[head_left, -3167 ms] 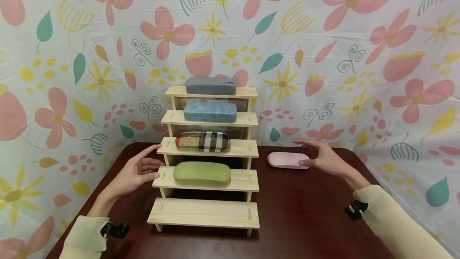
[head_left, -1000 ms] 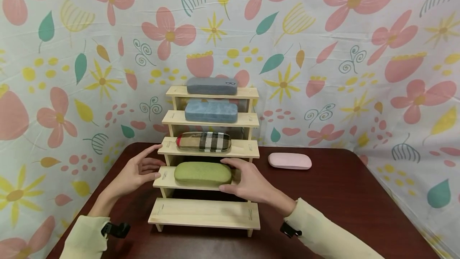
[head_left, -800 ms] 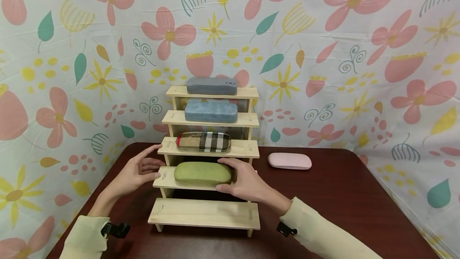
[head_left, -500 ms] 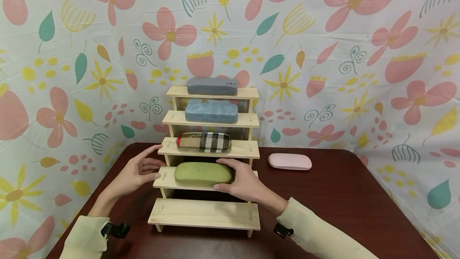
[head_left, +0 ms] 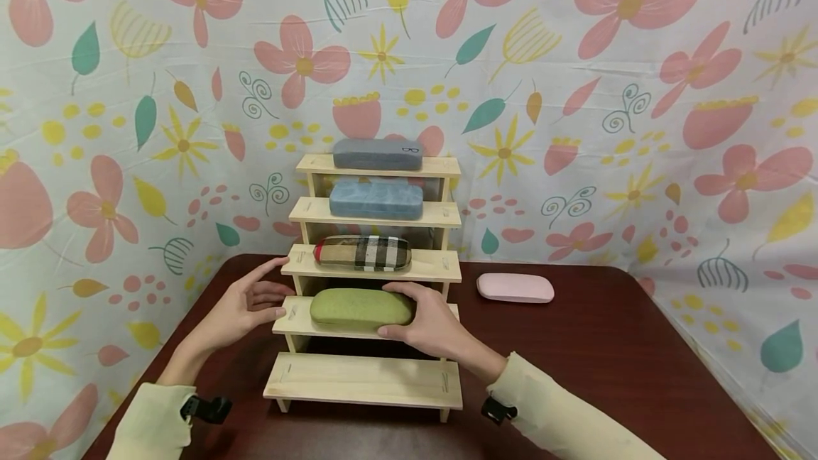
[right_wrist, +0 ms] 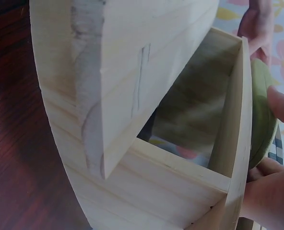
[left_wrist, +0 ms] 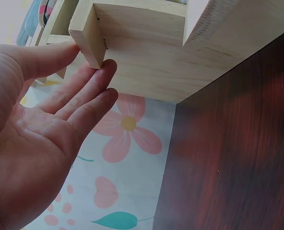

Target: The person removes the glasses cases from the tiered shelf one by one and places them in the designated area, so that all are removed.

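Observation:
A light wooden stepped stand [head_left: 364,378] stands on the dark table. On its second step from the bottom lies a green glasses case [head_left: 358,307]. My right hand [head_left: 441,321] holds the case's right end, thumb at the front and fingers behind. The right wrist view shows the green case [right_wrist: 261,115] at its right edge, between thumb and fingers. At the stand's left side is my left hand [head_left: 239,307]. In the left wrist view, its thumb and extended fingertips touch a shelf end [left_wrist: 87,36]. The bottom step bears nothing.
Higher steps hold a plaid glasses case [head_left: 364,253], a light blue case [head_left: 375,199] and a grey case [head_left: 378,155]. A pink glasses case [head_left: 516,288] lies on the table [head_left: 575,353], right of the stand. Flowered cloth [head_left: 511,77] hangs behind.
From beside the pink case, my right hand has moved left to the green case and closed in on its right end. The cases and my left hand have stayed put.

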The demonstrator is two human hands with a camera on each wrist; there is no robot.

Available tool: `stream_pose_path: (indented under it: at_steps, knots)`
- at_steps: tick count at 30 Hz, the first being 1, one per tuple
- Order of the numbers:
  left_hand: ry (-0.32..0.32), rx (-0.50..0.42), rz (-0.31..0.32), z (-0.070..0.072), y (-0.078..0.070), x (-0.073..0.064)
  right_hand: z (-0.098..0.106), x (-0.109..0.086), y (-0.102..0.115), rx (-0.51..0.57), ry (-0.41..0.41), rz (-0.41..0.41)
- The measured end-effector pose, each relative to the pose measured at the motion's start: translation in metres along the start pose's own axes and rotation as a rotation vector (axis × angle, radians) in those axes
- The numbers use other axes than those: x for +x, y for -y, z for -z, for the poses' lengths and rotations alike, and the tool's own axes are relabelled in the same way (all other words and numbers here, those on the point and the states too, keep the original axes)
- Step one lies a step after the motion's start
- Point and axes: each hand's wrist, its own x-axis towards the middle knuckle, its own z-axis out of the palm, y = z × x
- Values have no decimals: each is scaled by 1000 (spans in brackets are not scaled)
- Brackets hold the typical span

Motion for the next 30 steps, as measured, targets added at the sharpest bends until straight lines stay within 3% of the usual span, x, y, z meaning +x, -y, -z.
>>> stream_pose_path:
  at_steps: [9, 30]
  knots:
    - [9, -42, -9, -1, 3, 1, 3, -3, -2, 55, 3, -5]
    - [10, -27, -9, 0, 0, 0, 7, -1, -4, 90, 33, -37]
